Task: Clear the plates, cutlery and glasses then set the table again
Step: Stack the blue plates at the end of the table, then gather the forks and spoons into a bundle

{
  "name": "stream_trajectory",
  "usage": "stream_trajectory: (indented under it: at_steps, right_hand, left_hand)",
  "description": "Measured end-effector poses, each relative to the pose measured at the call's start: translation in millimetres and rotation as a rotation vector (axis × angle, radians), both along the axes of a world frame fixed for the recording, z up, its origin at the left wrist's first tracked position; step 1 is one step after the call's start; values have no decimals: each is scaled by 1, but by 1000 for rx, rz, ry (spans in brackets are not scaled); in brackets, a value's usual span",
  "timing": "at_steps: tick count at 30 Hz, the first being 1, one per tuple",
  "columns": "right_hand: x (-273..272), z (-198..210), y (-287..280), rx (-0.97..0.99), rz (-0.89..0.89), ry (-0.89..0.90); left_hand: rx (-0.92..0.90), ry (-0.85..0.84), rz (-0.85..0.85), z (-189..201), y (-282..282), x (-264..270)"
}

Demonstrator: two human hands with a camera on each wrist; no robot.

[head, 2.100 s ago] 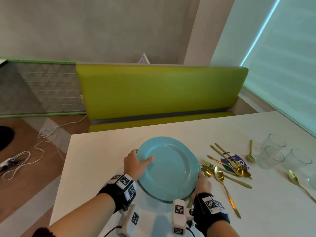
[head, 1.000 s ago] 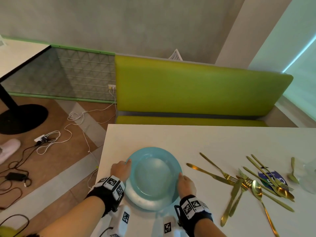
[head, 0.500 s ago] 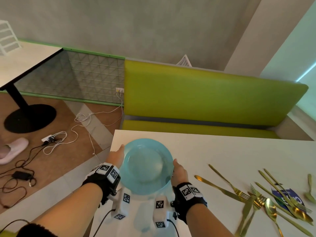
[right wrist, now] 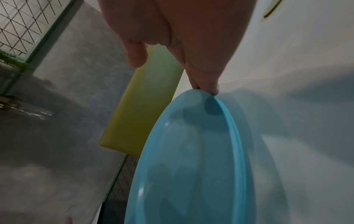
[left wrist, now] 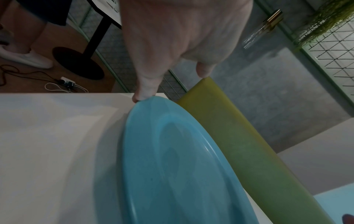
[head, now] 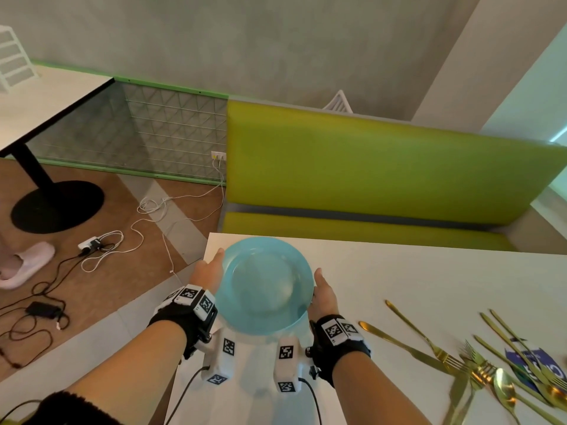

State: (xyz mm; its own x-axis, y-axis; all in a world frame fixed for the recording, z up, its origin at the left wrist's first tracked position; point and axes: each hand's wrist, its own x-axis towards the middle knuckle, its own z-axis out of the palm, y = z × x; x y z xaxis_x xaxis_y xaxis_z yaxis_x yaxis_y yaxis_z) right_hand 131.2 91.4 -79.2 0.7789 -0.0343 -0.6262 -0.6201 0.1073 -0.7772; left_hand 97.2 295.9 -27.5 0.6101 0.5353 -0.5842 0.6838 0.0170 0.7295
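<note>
1. Blue plate (head: 265,285) held above the near left corner of the white tabletop (head: 414,280), clear of the surface — shadow visible beneath it in both wrist views.
2. Left hand (head: 208,271) on the plate's left rim; fingers (left wrist: 146,89) curled round the rim edge, one fingertip standing free above it. Underside of the grip hidden by the plate.
3. Right hand (head: 323,291) on the plate's right rim; fingers (right wrist: 205,84) pinching the rim edge, one fingertip lifted clear.
4. Black wrist straps with square coded markers on both wrists; white camera housings hanging below, cables trailing toward the body.
5. Gold cutlery (head: 478,368) in a loose pile on the right part of the tabletop — forks, knives, a spoon, some crossing. One gold knife (head: 402,345) nearest the right wrist, lying apart from the pile's centre.
6. Blue printed packet (head: 530,361) under part of the cutlery pile.
7. Green bench (head: 383,167) beyond the far edge of the tabletop.
8. Left of the tabletop, on the floor: white and black cables (head: 101,246), round black table base (head: 56,205), pale slipper (head: 24,265).
</note>
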Motion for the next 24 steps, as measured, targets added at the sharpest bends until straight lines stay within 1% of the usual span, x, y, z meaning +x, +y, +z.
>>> stream_trajectory:
  at_steps: [4,8,11,13,16,18,20,22,24]
  right_hand:
    - [10,-28,-2,21,-15,-4]
    - [6,-6,4,28,15,-5]
    - [-1,3,-4,1,5,49]
    - [-5,10,-12,-51,8,23]
    - [-14,23,-39,-149,-1,8]
    - [-24,36,-66,-144,-31,19]
    - [-37,51,-96,-123,-56,27]
    - [-53,63,-129,-96,-108,2]
    - [-69,70,-163,-125,-167,-12]
  left_hand:
    - [7,-23,35,-1,-4,3]
    - [7,-27,57,-2,-4,3]
    - [18,-30,82,-2,-5,1]
    - [76,-37,128,-2,-10,1]
    - [247,-99,168,2,-28,1]
    - [327,-197,140,5,-46,5]
    - [395,-320,76,9,-70,10]
    - [439,-419,-25,13,-102,13]
    - [419,-472,-150,17,-138,13]
